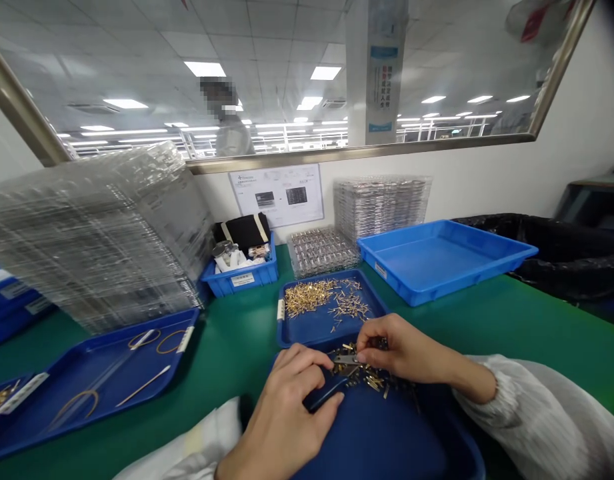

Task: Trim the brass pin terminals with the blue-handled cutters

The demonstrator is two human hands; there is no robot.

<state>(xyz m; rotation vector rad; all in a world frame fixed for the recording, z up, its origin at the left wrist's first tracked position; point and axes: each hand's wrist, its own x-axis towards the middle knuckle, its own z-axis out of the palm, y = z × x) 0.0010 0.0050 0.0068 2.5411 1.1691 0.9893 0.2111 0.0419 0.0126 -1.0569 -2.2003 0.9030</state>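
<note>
My left hand (289, 400) is closed around a pair of blue-handled pliers (344, 361), whose grey metal jaws point right. At the jaw tips, my right hand (399, 350) pinches with thumb and forefinger. Whatever small part sits there is mostly covered by the fingers. Both hands are over a dark blue tray (367, 433) with small gold and dark metal pins (374, 380) heaped at its far end. Just beyond it, a second blue tray (319, 325) bears a pile of gold pins (309, 297), with looser ones spread to the right.
An upright stack of clear plastic trays (121, 233) stands at left, beside a blue tray with rubber bands and a cotton swab (144, 387). A small blue bin (241, 280), filled blister trays (321, 250) and a large blue tray (447, 253) line the back. A black-lined bin (577, 257) is at right.
</note>
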